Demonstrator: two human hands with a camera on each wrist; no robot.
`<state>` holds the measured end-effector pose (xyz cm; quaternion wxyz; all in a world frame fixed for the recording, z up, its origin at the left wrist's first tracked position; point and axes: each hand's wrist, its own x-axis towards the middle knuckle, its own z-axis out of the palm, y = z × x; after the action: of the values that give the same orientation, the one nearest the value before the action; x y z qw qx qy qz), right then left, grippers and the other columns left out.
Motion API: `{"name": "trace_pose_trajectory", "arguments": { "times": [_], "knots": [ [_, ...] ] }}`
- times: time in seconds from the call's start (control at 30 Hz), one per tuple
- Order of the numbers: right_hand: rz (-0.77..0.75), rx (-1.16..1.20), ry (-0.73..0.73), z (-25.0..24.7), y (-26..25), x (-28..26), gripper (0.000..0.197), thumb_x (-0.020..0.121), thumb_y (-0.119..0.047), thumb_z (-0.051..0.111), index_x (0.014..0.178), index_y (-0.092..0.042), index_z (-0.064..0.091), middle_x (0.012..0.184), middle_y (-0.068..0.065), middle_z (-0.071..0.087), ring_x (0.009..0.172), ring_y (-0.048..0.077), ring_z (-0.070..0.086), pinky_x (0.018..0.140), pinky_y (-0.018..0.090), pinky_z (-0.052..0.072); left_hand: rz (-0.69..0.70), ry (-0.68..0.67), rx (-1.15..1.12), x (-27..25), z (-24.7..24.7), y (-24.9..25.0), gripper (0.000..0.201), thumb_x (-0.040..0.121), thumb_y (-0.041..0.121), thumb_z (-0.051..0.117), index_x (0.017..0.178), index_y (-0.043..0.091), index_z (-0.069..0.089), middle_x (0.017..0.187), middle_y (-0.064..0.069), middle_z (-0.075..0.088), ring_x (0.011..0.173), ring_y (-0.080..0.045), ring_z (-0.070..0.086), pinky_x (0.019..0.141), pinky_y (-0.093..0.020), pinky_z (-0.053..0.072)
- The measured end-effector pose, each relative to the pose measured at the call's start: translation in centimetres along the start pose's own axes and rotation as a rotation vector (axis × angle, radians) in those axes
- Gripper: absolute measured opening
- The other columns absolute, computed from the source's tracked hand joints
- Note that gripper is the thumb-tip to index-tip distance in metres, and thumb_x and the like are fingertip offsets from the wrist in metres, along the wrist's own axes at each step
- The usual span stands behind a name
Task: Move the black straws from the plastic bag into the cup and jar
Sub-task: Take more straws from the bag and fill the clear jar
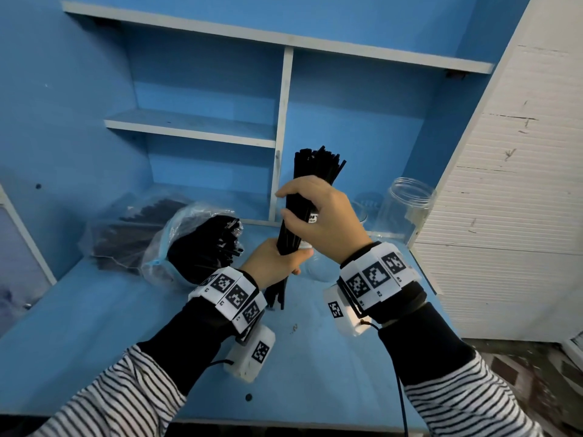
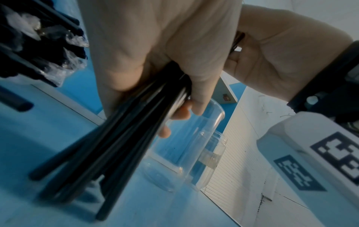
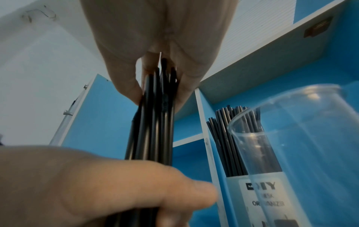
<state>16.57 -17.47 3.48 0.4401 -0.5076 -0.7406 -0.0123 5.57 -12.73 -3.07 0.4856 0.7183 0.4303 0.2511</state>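
Both hands hold one upright bundle of black straws [image 1: 288, 234] [image 2: 126, 138] [image 3: 155, 122] over the blue desk. My left hand [image 1: 274, 263] grips its lower part, and the straw ends reach the desk below it. My right hand [image 1: 315, 216] [image 3: 155, 30] curls round the bundle higher up. At the left lies the clear plastic bag [image 1: 195, 241] with more black straws showing at its open mouth. The clear cup [image 1: 318, 269] [image 2: 194, 138] stands just behind the hands, mostly hidden in the head view. The clear jar [image 1: 403, 209] [image 2: 215, 153] stands empty at the back right.
A blue box labelled desk organizer [image 3: 252, 192], behind the hands, has several black straws [image 3: 229, 135] standing in it. A second bag of straws [image 1: 126, 234] lies at the far left. Blue shelves [image 1: 195, 127] rise behind and a white cabinet [image 1: 504, 216] borders the right.
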Motion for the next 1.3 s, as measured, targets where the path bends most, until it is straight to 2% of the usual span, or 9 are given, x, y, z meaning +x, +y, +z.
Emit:
{"name": "trace_pose_trajectory", "arguments": {
  "times": [0.2, 0.3, 0.47, 0.63, 0.8, 0.93, 1.07, 1.17, 1.3],
  "knots": [
    [0.308, 0.170, -0.042, -3.5, -1.4, 1.0, 0.103, 0.060, -0.057, 0.079, 0.144, -0.025, 0.030, 0.128, -0.005, 0.045, 0.100, 0.009, 0.054, 0.079, 0.018, 0.047, 0.172, 0.110, -0.263, -0.5, -0.5, 2.2, 0.029, 0.087, 0.033, 0.064, 0.064, 0.021, 0.054, 0.052, 0.007, 0.052, 0.058, -0.017, 0.053, 0.072, -0.041, 0.049],
    [0.318, 0.118, -0.229, -4.2, -1.6, 1.2, 0.089, 0.055, -0.064, 0.076, 0.126, -0.016, 0.053, 0.119, 0.004, 0.059, 0.107, 0.015, 0.056, 0.090, 0.030, 0.049, 0.246, -0.044, -0.179, -1.0, -0.6, 4.2, 0.021, 0.090, 0.016, 0.061, 0.070, 0.015, 0.056, 0.048, 0.012, 0.049, 0.050, -0.010, 0.047, 0.063, -0.030, 0.049],
    [0.312, 0.154, -0.380, -4.6, -0.8, 1.1, 0.020, 0.081, -0.032, 0.075, 0.100, -0.026, 0.072, 0.099, -0.003, 0.069, 0.095, 0.006, 0.063, 0.088, 0.026, 0.052, 0.282, -0.438, -0.076, -1.9, -0.6, 5.7, 0.041, 0.087, 0.012, 0.066, 0.049, 0.013, 0.049, 0.050, -0.006, 0.046, 0.053, -0.019, 0.048, 0.064, -0.028, 0.049],
    [0.294, 0.105, -0.204, -7.0, -1.2, 2.1, 0.015, 0.084, -0.017, 0.069, 0.083, -0.002, 0.066, 0.080, 0.010, 0.069, 0.076, 0.018, 0.067, 0.071, 0.031, 0.057, 0.430, -0.168, -0.184, -0.5, 0.1, 6.2, 0.023, 0.080, 0.017, 0.078, 0.081, 0.024, 0.056, 0.064, 0.012, 0.059, 0.061, -0.007, 0.059, 0.061, -0.021, 0.048],
    [0.239, 0.103, 0.171, -10.1, -1.1, 4.1, 0.021, 0.081, -0.016, 0.068, 0.080, 0.004, 0.064, 0.078, 0.015, 0.068, 0.072, 0.021, 0.066, 0.069, 0.031, 0.055, 0.485, 0.165, -0.197, 2.1, 1.3, 4.7, 0.073, 0.054, 0.049, 0.084, 0.114, 0.041, 0.043, 0.123, 0.009, 0.053, 0.114, -0.003, 0.051, 0.090, -0.015, 0.042],
    [0.275, 0.027, 0.327, -11.2, 0.0, 4.8, 0.030, 0.078, -0.017, 0.065, 0.079, 0.012, 0.057, 0.079, 0.026, 0.062, 0.061, 0.018, 0.054, 0.057, 0.023, 0.045, 0.298, 0.057, -0.167, 4.2, 2.2, 2.9, 0.108, 0.041, 0.061, 0.081, 0.134, 0.041, 0.029, 0.142, 0.011, 0.035, 0.132, -0.006, 0.035, 0.109, -0.031, 0.034],
    [0.375, -0.053, 0.304, -10.4, 2.0, 4.7, 0.033, 0.075, -0.018, 0.064, 0.066, 0.009, 0.047, 0.066, 0.027, 0.050, 0.055, 0.020, 0.043, 0.054, 0.028, 0.039, 0.212, -0.035, -0.147, 5.1, 3.0, 2.5, 0.122, 0.045, 0.054, 0.085, 0.147, 0.032, 0.022, 0.140, 0.015, 0.036, 0.133, -0.012, 0.040, 0.111, -0.040, 0.038],
    [0.536, -0.083, 0.146, -8.8, 4.0, 4.1, 0.034, 0.075, -0.020, 0.067, 0.060, -0.012, 0.038, 0.057, 0.003, 0.041, 0.054, 0.014, 0.040, 0.051, 0.026, 0.036, 0.221, -0.021, -0.123, 5.5, 3.3, 2.5, 0.100, 0.068, 0.030, 0.086, 0.147, 0.027, 0.026, 0.137, 0.012, 0.041, 0.127, -0.013, 0.043, 0.109, -0.039, 0.039],
    [0.660, -0.167, -0.139, -6.9, 6.3, 3.1, 0.025, 0.077, -0.031, 0.071, 0.071, -0.012, 0.056, 0.065, -0.002, 0.056, 0.061, 0.011, 0.054, 0.054, 0.021, 0.045, 0.221, -0.016, -0.157, 5.9, 3.3, 2.2, 0.089, 0.071, 0.020, 0.085, 0.143, 0.023, 0.033, 0.134, 0.010, 0.045, 0.126, -0.017, 0.046, 0.108, -0.043, 0.041]
  ]
}}
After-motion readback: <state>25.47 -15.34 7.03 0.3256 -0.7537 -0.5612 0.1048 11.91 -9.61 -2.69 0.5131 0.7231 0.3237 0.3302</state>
